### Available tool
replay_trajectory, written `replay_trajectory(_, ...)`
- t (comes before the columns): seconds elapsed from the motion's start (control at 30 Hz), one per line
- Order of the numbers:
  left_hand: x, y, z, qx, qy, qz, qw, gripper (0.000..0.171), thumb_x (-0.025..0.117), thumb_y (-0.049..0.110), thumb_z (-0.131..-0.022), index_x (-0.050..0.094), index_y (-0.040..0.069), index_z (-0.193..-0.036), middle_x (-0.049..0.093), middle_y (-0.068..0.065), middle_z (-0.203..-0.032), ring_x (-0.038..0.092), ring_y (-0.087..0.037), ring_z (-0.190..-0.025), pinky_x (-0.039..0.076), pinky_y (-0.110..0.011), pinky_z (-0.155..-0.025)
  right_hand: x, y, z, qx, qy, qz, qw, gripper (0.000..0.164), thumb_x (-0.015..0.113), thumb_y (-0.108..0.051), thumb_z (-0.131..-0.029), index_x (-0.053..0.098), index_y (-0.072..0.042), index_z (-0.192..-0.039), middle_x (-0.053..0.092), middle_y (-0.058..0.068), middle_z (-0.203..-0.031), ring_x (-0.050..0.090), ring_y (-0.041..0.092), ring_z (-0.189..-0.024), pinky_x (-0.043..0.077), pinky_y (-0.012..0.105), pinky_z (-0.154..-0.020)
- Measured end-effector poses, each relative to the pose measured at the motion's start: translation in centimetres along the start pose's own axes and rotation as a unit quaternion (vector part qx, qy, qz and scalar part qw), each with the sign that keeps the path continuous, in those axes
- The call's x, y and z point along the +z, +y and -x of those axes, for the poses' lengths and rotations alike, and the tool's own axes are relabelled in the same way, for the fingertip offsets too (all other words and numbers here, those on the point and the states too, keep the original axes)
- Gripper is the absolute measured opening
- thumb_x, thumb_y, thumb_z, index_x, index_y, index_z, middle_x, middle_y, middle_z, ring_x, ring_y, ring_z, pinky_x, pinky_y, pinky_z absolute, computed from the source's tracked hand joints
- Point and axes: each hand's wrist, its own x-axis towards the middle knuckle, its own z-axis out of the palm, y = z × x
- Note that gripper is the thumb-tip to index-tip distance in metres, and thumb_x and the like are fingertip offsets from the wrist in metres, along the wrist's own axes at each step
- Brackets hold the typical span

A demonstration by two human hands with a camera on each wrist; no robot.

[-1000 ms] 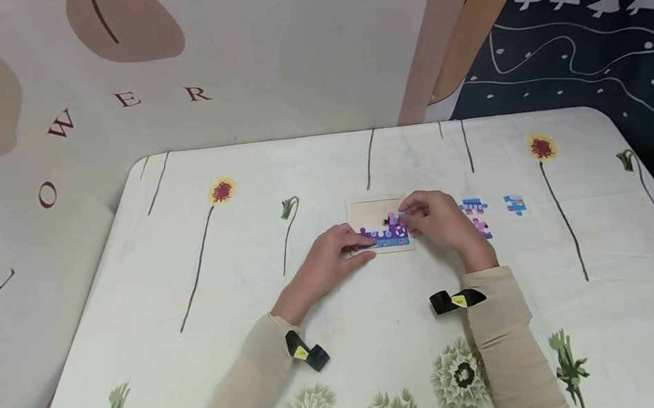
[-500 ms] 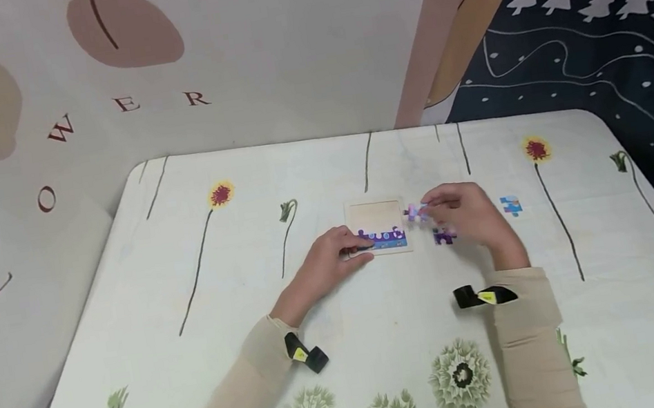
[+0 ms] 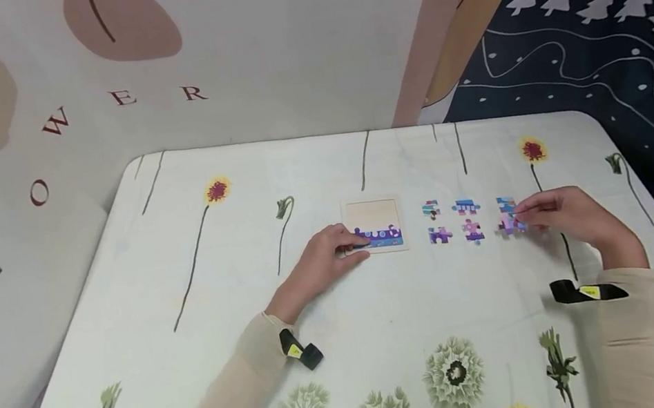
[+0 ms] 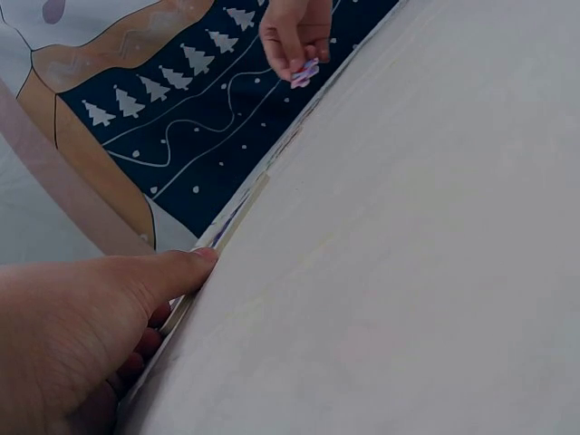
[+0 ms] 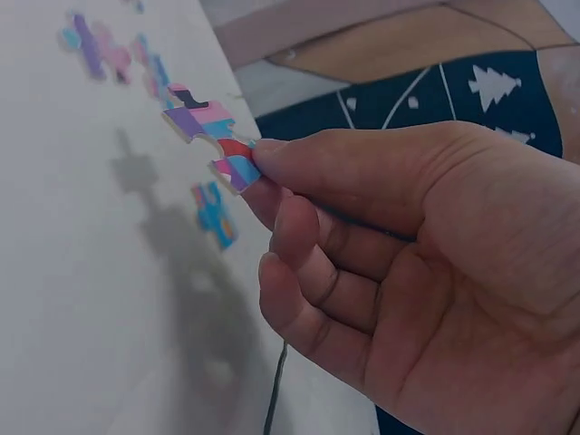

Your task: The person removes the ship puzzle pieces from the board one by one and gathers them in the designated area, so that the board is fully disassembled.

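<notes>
My left hand [image 3: 329,252] grips the near left corner of a small wooden puzzle board [image 3: 371,214], thumb along its front edge and index finger over the fitted pieces. A purple and blue row of joined pieces [image 3: 383,237] fills the board's near part; bare wood shows behind it. Off to the right, my right hand [image 3: 567,215] pinches a puzzle piece [image 5: 227,149], pink, purple, blue and red, between thumb and index finger. It is held up over the table, its shadow below. A blue loose puzzle piece [image 5: 214,216] lies just beyond it.
Several other loose pieces lie in two rows between board and right hand, among them a purple piece [image 3: 440,235], a pink piece [image 3: 472,230] and a blue piece [image 3: 465,207]. A flower-print cloth [image 3: 345,334] covers the table, whose back edge meets the wall.
My right hand has moved from the board's right side to the far right of the loose pieces, holding a piece. The left hand has stayed at the board's corner.
</notes>
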Motion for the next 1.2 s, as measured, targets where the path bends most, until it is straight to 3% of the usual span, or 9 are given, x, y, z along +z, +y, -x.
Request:
replay_trajectory(0.2, -0.2, 0.2, 0.0, 0.001, 0.000, 0.004, 1.0000, 0.023, 0.078, 0.025, -0.095, 0.080, 0.015, -0.116, 0.061, 0.004, -0.092, 0.050, -0.016, -0.081, 0.044, -0.030, -0.071, 0.3, 1.4, 0.2, 0.015, -0.008, -0.006, 1.000, 0.030, 0.065, -0.014, -0.103, 0.069, 0.008, -0.123, 0.073, 0.002, -0.100, 0.056, 0.013, -0.079, 0.050, 0.028, -0.067)
replay_trajectory(0.5, -0.1, 0.3, -0.1, -0.002, -0.003, 0.006, 1.0000, 0.023, 0.077, 0.024, -0.096, 0.080, 0.015, -0.117, 0.060, 0.004, -0.092, 0.049, -0.016, -0.081, 0.043, -0.030, -0.070, 0.5, 1.5, -0.2, 0.025, 0.004, 0.031, 0.999, 0.028, 0.067, -0.015, -0.102, 0.072, 0.005, -0.121, 0.072, 0.013, -0.106, 0.055, 0.019, -0.081, 0.049, 0.029, -0.065)
replay_trajectory(0.8, -0.2, 0.4, -0.3, -0.005, -0.004, 0.012, 0.9999, 0.023, 0.078, 0.023, -0.095, 0.080, 0.015, -0.116, 0.061, 0.004, -0.091, 0.050, -0.015, -0.081, 0.046, -0.030, -0.071, 0.0, 1.8, -0.1, 0.035, -0.004, 0.033, 0.999, 0.030, 0.067, -0.016, -0.102, 0.071, 0.005, -0.123, 0.070, 0.018, -0.116, 0.057, 0.017, -0.088, 0.051, 0.025, -0.070)
replay_trajectory(1.2, -0.1, 0.0, -0.2, -0.014, -0.009, 0.013, 0.9998, 0.023, 0.078, 0.024, -0.095, 0.080, 0.015, -0.117, 0.062, 0.003, -0.093, 0.051, -0.016, -0.082, 0.046, -0.030, -0.072, 0.5, 0.6, -0.9, 0.070, -0.015, 0.040, 0.997, 0.025, 0.064, -0.009, -0.103, 0.069, 0.009, -0.118, 0.070, 0.009, -0.095, 0.058, 0.024, -0.084, 0.049, 0.029, -0.070)
